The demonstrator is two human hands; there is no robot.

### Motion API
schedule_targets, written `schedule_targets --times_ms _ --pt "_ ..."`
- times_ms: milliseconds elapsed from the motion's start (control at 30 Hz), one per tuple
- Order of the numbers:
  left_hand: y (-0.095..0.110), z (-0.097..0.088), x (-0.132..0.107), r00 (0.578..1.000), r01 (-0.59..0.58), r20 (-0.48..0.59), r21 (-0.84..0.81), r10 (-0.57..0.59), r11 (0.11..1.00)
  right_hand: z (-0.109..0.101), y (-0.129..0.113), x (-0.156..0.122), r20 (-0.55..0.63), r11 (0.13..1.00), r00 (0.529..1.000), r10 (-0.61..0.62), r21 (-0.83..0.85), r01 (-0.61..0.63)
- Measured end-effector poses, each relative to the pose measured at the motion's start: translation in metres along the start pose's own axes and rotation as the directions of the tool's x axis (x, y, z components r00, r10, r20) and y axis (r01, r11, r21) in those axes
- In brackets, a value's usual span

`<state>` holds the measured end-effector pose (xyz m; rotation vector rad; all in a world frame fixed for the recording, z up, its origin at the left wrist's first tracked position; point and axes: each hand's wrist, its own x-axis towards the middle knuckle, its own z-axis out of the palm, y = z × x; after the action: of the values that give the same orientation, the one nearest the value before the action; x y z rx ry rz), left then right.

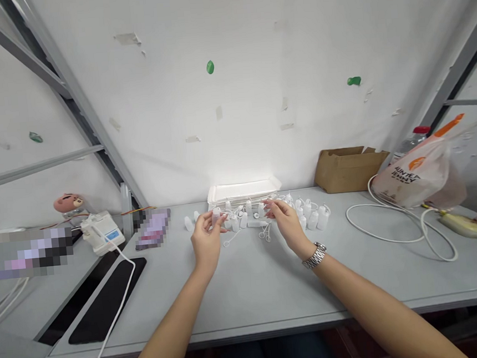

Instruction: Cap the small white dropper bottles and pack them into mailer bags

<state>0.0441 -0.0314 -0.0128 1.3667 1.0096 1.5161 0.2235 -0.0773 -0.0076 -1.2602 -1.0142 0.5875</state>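
My left hand (209, 234) pinches a small white plastic bottle (216, 214) upright between thumb and fingertips, over the grey table. To its right, my right hand (284, 219) has its fingers bent together, with a metal-band watch on the wrist. At those fingertips is another small white bottle (261, 209); whether they grip it or something smaller, I cannot make out. Several more white bottles (321, 218) stand around both hands. One bottle (256, 223) seems to lie on its side between them. Thin white looped straps (265, 233) lie on the tabletop just in front.
Behind the bottles sits a white tray (243, 191) against the wall. A cardboard box (348, 169), a plastic bag (417, 177) and a coiled white cable (394, 240) are on the right. At left are a white power strip (102, 234), its cord and a black mat (107, 302).
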Motion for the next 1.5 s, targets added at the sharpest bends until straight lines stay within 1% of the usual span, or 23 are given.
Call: schedule_targets --times_ms 67,133,200,233,267,300,367,400,433,467,500,600,667,867,1000,1167,1333,1500 --pt "0.003 -0.002 0.002 1.000 -0.009 -0.017 -0.046 0.008 0.999 0.000 0.003 0.001 0.013 1.000 1.000 0.004 -0.011 -0.004" --pt "0.005 -0.002 0.002 1.000 -0.021 -0.025 -0.077 0.019 0.997 0.000 0.006 0.000 0.037 0.996 0.999 -0.021 -0.084 0.024" --pt "0.005 -0.001 0.002 0.999 -0.032 -0.032 -0.082 0.029 0.996 0.002 0.008 0.000 0.092 0.959 0.994 -0.062 -0.271 0.085" --pt "0.004 -0.001 0.001 0.999 -0.034 -0.036 -0.079 0.031 0.996 0.003 0.009 0.001 0.129 0.911 0.989 -0.074 -0.396 0.120" --pt "0.004 -0.001 0.001 0.999 -0.033 -0.040 -0.076 0.030 0.997 0.005 0.009 0.002 0.171 0.837 0.982 -0.076 -0.524 0.156" --pt "0.004 -0.001 0.001 0.999 -0.031 -0.040 -0.073 0.028 0.997 0.007 0.008 0.004 0.213 0.739 0.975 -0.068 -0.645 0.193" --pt "0.003 -0.001 0.001 0.999 -0.029 -0.036 -0.070 0.026 0.997 0.014 0.006 0.010 0.286 0.491 0.958 -0.020 -0.832 0.259" --pt "0.003 -0.001 0.001 0.999 -0.030 -0.031 -0.069 0.028 0.997 0.019 0.004 0.013 0.308 0.372 0.951 0.012 -0.885 0.282" --pt "0.003 -0.001 0.000 0.999 -0.033 -0.027 -0.069 0.031 0.997 0.024 0.003 0.017 0.323 0.274 0.945 0.043 -0.914 0.300" --pt "0.003 -0.001 0.000 0.999 -0.036 -0.023 -0.069 0.035 0.997 0.029 0.001 0.020 0.330 0.206 0.941 0.071 -0.928 0.310" --pt "0.003 -0.001 0.000 0.999 -0.039 -0.021 -0.072 0.037 0.997 0.034 0.000 0.024 0.329 0.168 0.940 0.092 -0.935 0.311" --pt "0.003 -0.001 0.001 0.999 -0.034 -0.021 -0.094 0.032 0.995 0.045 0.000 0.030 0.322 0.134 0.939 0.117 -0.942 0.307" --pt "0.003 -0.001 0.001 0.999 -0.027 -0.026 -0.105 0.024 0.994 0.049 0.002 0.033 0.315 0.112 0.941 0.124 -0.947 0.302" --pt "0.004 -0.001 0.000 1.000 -0.023 -0.020 -0.096 0.021 0.995 0.049 0.009 0.036 0.305 0.086 0.940 0.150 -0.952 0.295" --pt "0.003 -0.001 0.000 1.000 -0.009 -0.017 -0.077 0.008 0.997 0.048 0.011 0.038 0.299 0.089 0.938 0.175 -0.954 0.287" --pt "0.001 -0.001 0.000 1.000 -0.025 -0.001 -0.059 0.025 0.998 0.044 0.010 0.039 0.300 0.110 0.933 0.201 -0.953 0.283" --pt "0.002 0.000 -0.001 1.000 -0.029 0.004 -0.051 0.030 0.998 0.038 0.012 0.039 0.293 0.129 0.933 0.209 -0.954 0.271" --pt "0.000 0.001 -0.001 1.000 -0.026 0.012 -0.048 0.027 0.999 0.039 0.014 0.038 0.301 0.152 0.934 0.191 -0.950 0.274"
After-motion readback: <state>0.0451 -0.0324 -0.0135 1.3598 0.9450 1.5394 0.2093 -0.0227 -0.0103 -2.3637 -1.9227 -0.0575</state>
